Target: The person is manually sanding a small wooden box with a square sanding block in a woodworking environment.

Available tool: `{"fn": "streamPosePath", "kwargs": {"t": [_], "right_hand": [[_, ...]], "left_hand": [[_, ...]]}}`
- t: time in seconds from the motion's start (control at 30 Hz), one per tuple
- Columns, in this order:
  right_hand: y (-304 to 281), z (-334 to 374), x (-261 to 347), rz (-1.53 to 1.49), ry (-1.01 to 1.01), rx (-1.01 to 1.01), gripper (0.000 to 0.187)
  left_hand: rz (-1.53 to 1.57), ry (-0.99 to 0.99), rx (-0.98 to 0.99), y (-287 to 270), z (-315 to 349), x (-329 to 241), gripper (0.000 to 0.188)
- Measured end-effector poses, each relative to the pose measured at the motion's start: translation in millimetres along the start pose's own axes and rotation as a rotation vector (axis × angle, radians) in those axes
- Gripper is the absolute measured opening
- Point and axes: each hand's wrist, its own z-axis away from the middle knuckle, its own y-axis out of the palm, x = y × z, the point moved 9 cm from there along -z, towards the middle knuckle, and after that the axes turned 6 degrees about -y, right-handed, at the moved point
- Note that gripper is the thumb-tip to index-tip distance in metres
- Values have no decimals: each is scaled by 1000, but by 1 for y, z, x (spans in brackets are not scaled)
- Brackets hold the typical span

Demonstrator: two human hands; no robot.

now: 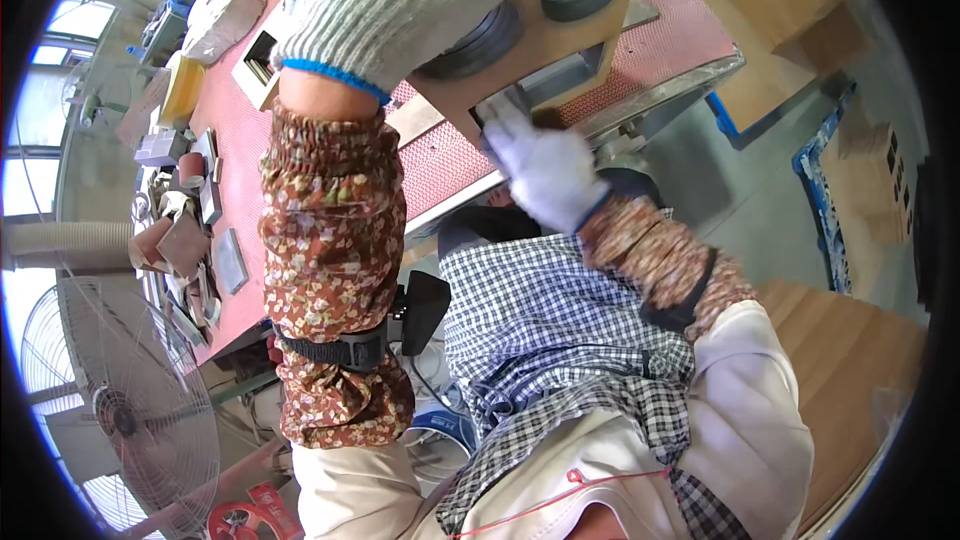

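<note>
A light-brown wooden box (555, 52) with two round holes and a rectangular opening, like a speaker cabinet, is on the red-topped bench. My left hand (400, 5), in a white knitted glove with a blue cuff, reaches over the box's left side and grips it. Its stretched thumb or finger lies near the upper hole; the other fingertips are hidden or out of view. My gloved right hand (550, 168) is at the rectangular opening on the near side, its fingers reaching to the opening's edge. Motion smears those fingers, so whether they hold anything is unclear.
The red textured bench (235, 120) carries wood blocks, sanding pieces (180, 240) and a small open box frame (258, 70) on the left. A large caged fan (120, 410) stands lower left. Wooden panels (770, 0) and a blue-edged frame (825, 200) are at right.
</note>
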Motion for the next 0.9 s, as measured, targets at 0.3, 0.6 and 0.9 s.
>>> {"fn": "streamPosePath", "kwargs": {"t": [0.3,0.6,0.9], "right_hand": [[14,-12,-10,-97,27,150,67],[17,-27,-41,154,176,364,50],[12,-28,-71,16,103,324,38]], "left_hand": [[36,-68,119,4,2,-4,69],[13,-51,83,-4,10,-13,67],[9,-46,11,6,-2,-9,65]]}}
